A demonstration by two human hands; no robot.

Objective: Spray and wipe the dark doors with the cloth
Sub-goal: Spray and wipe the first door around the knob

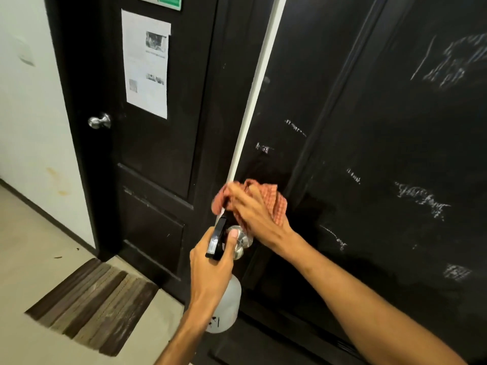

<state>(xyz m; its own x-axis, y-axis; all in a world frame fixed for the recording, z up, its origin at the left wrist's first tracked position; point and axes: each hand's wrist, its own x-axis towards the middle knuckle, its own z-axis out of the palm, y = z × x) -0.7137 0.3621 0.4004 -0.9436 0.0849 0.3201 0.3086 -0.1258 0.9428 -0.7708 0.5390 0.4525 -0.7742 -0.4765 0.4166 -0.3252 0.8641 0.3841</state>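
Your left hand (210,264) is gripping the neck of a white spray bottle (225,309), fingers curled round it and thumb lying up along its black spray head (217,241), just in front of a silver door knob (241,242). Your right hand (259,213) is pressing a red checked cloth (275,200) against the near dark door (369,154), fingers curled into the fabric, right above that knob and beside the white strip (259,83) running down between the two doors. White scuff marks (421,197) are showing across the near door's face to the right of the cloth. Further left, a second dark door (158,159) is carrying a printed paper notice (146,64) and its own silver knob (99,121). A striped brown mat (92,306) is lying on the floor (31,259) before it.
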